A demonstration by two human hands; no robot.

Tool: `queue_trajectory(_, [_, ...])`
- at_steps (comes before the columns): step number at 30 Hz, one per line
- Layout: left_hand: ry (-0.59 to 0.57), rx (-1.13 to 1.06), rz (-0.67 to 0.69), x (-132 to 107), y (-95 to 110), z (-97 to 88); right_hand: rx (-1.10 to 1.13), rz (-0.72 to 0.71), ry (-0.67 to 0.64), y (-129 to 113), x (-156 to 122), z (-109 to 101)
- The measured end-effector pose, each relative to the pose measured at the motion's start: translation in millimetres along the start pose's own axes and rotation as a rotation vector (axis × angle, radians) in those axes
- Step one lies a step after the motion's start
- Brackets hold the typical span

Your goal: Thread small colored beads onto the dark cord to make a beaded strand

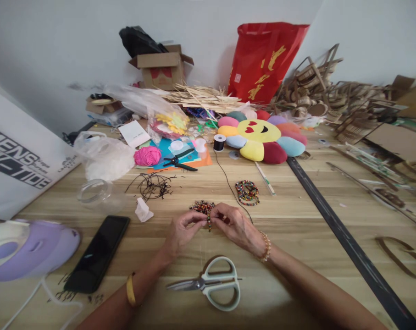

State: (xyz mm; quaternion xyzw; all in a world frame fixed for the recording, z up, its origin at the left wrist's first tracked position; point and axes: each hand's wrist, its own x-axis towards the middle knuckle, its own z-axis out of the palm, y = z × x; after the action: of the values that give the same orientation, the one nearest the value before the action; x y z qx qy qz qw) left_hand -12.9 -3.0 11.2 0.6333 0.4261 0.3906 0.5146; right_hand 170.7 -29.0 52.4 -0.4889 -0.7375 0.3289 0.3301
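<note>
Over the middle of the table my left hand (184,230) and my right hand (238,225) almost meet, each in a pinch. Between the fingertips hangs a short string of small multicoloured beads (209,224), with thin pale thread below it. Both hands seem to grip this string; the exact hold is too small to make out. Just behind the fingers lies a pile of loose beads (200,206). White-handled scissors (208,284) rest in front of my hands, blades to the left. Finished-looking bead bracelets (247,192) lie in a heap behind my right hand.
Left are a black phone (97,254), a purple-white device (36,250), a clear jar (97,195) and black cord scraps (152,185). Behind stand a black thread spool (219,143), pliers (180,160) and a flower cushion (263,137). A dark strip (345,238) crosses the right side.
</note>
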Motion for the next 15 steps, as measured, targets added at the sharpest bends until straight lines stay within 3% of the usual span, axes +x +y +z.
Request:
queue_trajectory(9, [-0.052,0.328,0.251,1,-3,-2.3,-0.033,-0.007,-0.016,1,0,3])
queue_trajectory(15, [-0.103,0.584,0.349,-5,9,-1.7,-0.159,-0.006,-0.030,4,-3,5])
